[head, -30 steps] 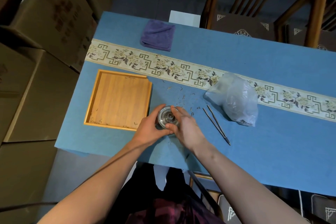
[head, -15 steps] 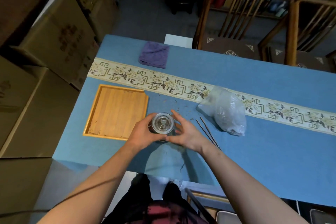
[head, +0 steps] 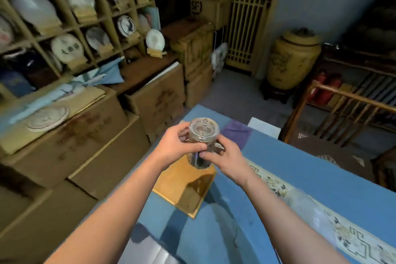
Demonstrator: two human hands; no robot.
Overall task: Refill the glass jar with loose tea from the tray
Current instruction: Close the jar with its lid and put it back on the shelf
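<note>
Glass jar (head: 203, 141), lidded, lifted above the tray (head: 184, 186).
Left hand (head: 177, 146) and right hand (head: 225, 156) both grip it; refill looks finished, setting down next.

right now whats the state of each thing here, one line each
glass jar: lidded, held up above the table, dark tea at the bottom
left hand: grips the jar's side
right hand: grips the jar's other side
wooden tray: flat on the table, looks nearly bare
purple cloth: folded, at the far end of the table
plastic bag: crumpled, lying on the table
</note>
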